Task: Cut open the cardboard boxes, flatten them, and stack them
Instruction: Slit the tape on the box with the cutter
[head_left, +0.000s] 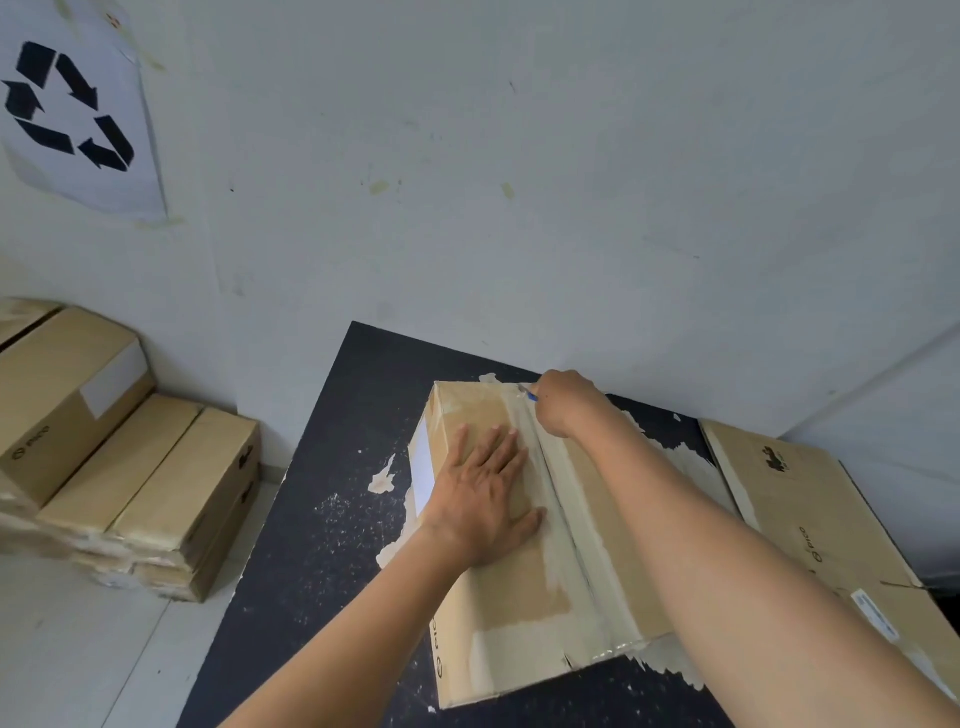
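A taped cardboard box (519, 597) lies lengthwise on a black table (322, 519). My left hand (488, 493) presses flat on the box's top left flap, fingers spread. At the far end of the taped centre seam (566, 519), my right hand (563, 402) grips a small blue-handled cutter (529, 393). The blade tip meets the tape near the box's far edge. Torn tape hangs along the box's near edge.
A flattened cardboard box (810, 509) lies on the table to the right. Several closed boxes (130, 467) are stacked on the floor at the left. A white wall with a recycling sign (72, 114) stands close behind the table.
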